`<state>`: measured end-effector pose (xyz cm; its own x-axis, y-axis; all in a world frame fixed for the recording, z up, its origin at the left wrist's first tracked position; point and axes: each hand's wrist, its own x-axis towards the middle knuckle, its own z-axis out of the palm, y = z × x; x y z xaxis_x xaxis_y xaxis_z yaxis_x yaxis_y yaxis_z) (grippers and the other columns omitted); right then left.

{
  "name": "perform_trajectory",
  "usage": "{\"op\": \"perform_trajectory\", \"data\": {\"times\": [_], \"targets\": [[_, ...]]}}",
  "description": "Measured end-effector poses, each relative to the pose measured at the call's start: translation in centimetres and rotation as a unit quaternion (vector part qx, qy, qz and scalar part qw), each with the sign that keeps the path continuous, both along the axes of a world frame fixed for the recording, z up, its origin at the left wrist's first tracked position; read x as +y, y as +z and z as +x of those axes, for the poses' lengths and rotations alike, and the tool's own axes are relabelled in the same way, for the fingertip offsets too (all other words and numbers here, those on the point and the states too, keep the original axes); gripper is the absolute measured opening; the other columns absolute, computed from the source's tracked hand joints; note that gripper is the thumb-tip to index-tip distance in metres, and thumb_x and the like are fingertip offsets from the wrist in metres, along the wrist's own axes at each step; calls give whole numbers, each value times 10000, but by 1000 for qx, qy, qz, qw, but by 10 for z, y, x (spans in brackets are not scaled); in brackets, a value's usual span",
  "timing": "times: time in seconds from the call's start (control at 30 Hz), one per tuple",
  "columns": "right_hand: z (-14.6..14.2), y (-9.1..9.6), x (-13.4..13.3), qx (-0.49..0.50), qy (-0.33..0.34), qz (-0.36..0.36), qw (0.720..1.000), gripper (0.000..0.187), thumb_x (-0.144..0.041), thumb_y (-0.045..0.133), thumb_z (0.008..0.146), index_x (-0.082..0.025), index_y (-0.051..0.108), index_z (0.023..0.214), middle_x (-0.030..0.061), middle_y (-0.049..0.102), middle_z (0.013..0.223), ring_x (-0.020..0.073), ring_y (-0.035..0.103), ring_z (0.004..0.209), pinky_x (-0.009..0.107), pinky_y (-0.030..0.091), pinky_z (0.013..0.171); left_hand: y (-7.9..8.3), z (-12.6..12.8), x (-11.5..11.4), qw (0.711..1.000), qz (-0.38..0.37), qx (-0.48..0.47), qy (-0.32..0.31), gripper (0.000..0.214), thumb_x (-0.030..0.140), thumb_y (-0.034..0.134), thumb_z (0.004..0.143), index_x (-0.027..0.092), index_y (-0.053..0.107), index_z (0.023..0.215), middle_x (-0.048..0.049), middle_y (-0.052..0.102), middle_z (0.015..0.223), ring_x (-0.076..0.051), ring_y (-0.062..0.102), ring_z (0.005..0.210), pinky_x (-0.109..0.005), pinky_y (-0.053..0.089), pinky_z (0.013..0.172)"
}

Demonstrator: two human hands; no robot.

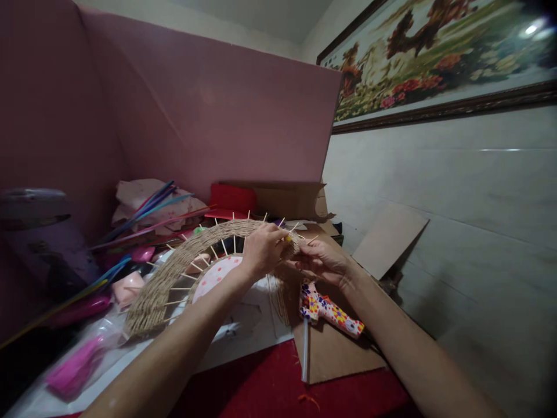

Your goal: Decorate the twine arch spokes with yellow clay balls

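Nearest, below the right fingers, a flower-patterned tool [337, 313] rests on cardboard [337, 357], apparently for easy reach. The left hand [263, 248] and right hand [324, 261] pinch the woven band [152, 296], seemingly steadying it; it arcs leftward from them. Beyond the fingers sits a red object [232, 198].

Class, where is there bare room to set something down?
Bare: the red surface between the forearms, below the paper and cardboard, apart from an orange scrap; also the cardboard's lower part, right of the clear rod and below the flowered object.
Crowded: left of the woven piece, among pink packets and coloured sticks.
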<state>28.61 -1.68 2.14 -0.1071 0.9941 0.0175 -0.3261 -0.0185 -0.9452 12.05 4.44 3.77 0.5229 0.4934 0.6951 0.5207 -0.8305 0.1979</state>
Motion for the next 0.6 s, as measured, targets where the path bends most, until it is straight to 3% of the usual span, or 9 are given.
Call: {"op": "perform_trajectory", "data": {"times": [0.23,0.6], "targets": [[-1,-4,0,-33,14,-13,999,159,-269,633,819,-175,677,939,54,699,906,114,652,739,198,525,637,1,0,-7,1000,10,25,10,212,255,540,841,264,704,976,-45,618,886,-170,526,820,-270,397,661],[-1,-3,-1,-39,10,-11,999,173,-261,649,804,-180,677,953,57,694,936,124,651,783,218,510,672,2,-2,-6,998,16,56,12,213,295,498,858,246,706,854,-42,571,837,-171,495,788,-270,365,640]]}}
